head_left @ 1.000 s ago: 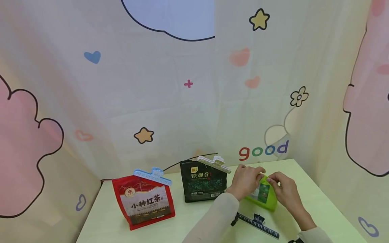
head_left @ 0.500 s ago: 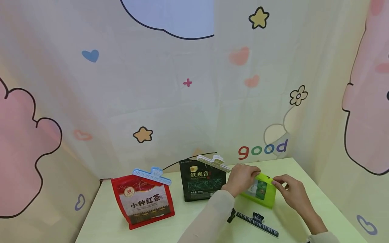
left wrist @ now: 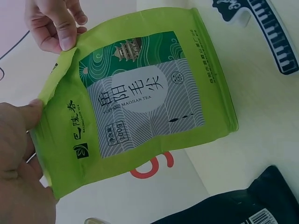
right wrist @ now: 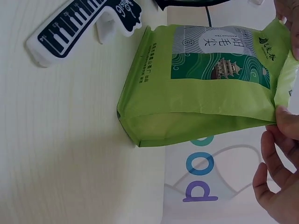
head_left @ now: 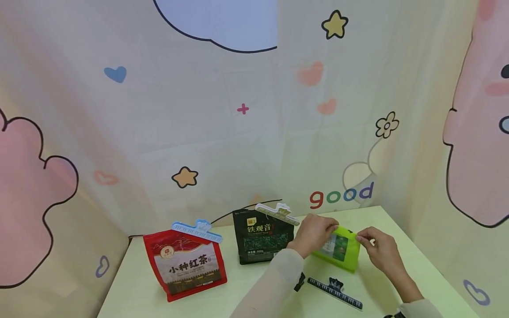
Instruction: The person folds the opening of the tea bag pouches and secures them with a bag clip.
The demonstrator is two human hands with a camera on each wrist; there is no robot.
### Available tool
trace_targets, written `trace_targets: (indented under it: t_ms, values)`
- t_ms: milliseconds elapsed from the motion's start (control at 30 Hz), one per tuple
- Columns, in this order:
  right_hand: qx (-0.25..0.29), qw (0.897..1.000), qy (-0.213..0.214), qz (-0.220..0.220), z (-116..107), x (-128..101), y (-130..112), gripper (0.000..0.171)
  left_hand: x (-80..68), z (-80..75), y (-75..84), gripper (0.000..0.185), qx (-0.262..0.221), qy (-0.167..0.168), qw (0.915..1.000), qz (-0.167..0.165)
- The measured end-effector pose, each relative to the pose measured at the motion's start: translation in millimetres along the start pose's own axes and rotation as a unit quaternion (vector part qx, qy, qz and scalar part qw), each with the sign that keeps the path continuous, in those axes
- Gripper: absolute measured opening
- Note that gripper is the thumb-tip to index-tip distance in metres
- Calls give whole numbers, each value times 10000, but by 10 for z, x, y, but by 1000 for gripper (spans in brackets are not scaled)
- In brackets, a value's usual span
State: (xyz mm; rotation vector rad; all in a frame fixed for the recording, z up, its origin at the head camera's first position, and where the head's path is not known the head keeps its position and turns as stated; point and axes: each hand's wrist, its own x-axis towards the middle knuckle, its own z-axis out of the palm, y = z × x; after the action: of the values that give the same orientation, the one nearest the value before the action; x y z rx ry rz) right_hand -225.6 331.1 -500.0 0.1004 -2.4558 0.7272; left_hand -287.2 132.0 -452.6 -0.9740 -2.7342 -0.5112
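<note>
A lime-green tea bag (head_left: 346, 252) stands toward the right of the table, its printed front with a green and silver label showing in the left wrist view. My left hand (head_left: 315, 234) pinches its top edge at the left corner. The right hand (head_left: 381, 249) pinches the opposite top corner between thumb and fingers. Between the hands the top flap is folded over, as the right wrist view shows at the bag's folded edge (right wrist: 286, 84). In front of the bag lies a black piano-key clip (head_left: 335, 292) with a white edge.
To the left stand a black tea bag (head_left: 264, 240) with a white clip (head_left: 277, 213) on its top, and a red tea bag (head_left: 191, 267) with a blue clip (head_left: 197, 230). A patterned curtain hangs behind the pale table (head_left: 254, 287).
The hands have moved apart along the top of the green bag, the right one outward to its corner. The top edge is now stretched and folded between them.
</note>
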Motion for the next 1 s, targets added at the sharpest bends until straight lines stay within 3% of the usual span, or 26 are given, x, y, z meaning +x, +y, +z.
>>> trace_targets:
  t_ms: [233,400,533,667,800,1000]
  values:
    - [-92,9992,-174,356,-41,-35,-42,9,-20,-9,-17,19,-71,346,9993,-114]
    - [-85,9966,-168,803,-121,-126,-142,19,-33,5,-16,17,-127,384,9991,-146]
    - [-90,9968,-329,725,-154,-222,-224,25,-39,8,-11,17,-80,445,9988,-164]
    - [-78,9941,-900,606,-149,-307,-282,17,-35,12,-15,17,-81,474,9987,-160]
    - [3,9822,-1757,661,-97,-368,-310,4,-38,5,-19,17,-80,467,9986,-215]
    - [51,9652,-2520,695,42,-442,-299,15,-41,-8,-8,16,41,460,9987,-196]
